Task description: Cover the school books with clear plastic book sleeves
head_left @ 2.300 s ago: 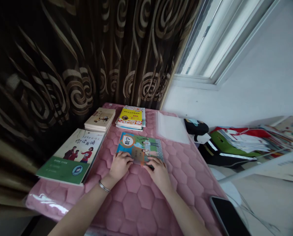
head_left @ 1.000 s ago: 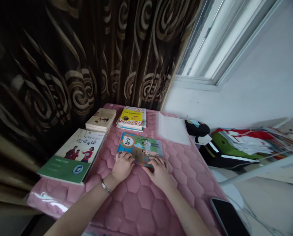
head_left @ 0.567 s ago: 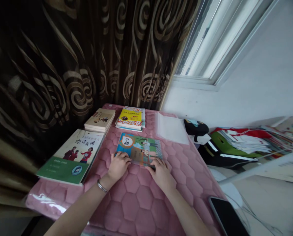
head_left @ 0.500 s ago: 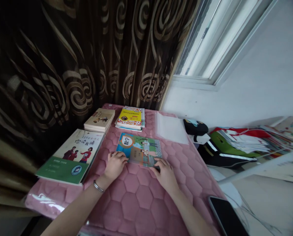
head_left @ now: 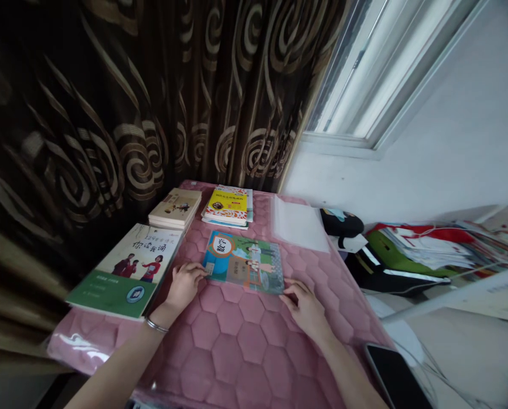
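Note:
A math textbook [head_left: 247,262] with a blue and green cover, apparently in a clear plastic sleeve, lies in front of me on the pink quilted table cover [head_left: 226,341]. At its near left corner is my left hand [head_left: 185,285], fingers bent and tips pinched on the edge. My right hand [head_left: 307,307] has its forefinger and thumb at the near right corner. The thumbs' undersides are hidden. Left of my left hand lies a large book with a green and white cover [head_left: 126,270], on top of others.
Farther back are a stack of beige books [head_left: 175,207] and a stack topped by a yellow book [head_left: 228,204]. Clear plastic sheets [head_left: 300,224] lie at the right. A phone [head_left: 396,375] rests at the near right edge. Bags and papers [head_left: 424,250] fill the space beyond.
Both my hands have slid outward along the textbook's near edge, left hand to the left and right hand to the right, out to its corners. The textbook itself has hardly moved.

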{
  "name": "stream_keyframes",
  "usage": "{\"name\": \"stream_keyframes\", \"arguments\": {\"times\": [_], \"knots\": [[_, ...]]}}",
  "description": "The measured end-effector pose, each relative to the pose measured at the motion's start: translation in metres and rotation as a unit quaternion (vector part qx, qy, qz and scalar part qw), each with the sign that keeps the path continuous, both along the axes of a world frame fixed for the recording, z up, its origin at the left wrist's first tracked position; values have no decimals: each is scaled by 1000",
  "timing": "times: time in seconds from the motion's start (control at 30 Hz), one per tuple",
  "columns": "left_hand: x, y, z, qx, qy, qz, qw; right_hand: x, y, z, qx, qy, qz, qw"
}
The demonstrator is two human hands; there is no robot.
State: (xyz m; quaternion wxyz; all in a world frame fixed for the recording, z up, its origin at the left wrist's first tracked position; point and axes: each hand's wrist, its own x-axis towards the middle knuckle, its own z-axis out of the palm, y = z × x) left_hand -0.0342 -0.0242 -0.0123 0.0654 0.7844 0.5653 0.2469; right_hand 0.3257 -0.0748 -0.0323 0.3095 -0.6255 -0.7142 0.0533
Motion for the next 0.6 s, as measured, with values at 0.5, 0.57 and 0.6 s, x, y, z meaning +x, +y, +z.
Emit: {"name": "stream_keyframes", "arguments": {"times": [0.5,0.57,0.6], "knots": [[7,-10,9,34,32,-24,999,-79,129,45,-142,-188,30,971],[7,-11,10,25,38,-24,999,-82,144,45,-144,-192,23,970],[7,-11,10,21,39,-24,999,-82,148,45,-145,-195,20,970]]}}
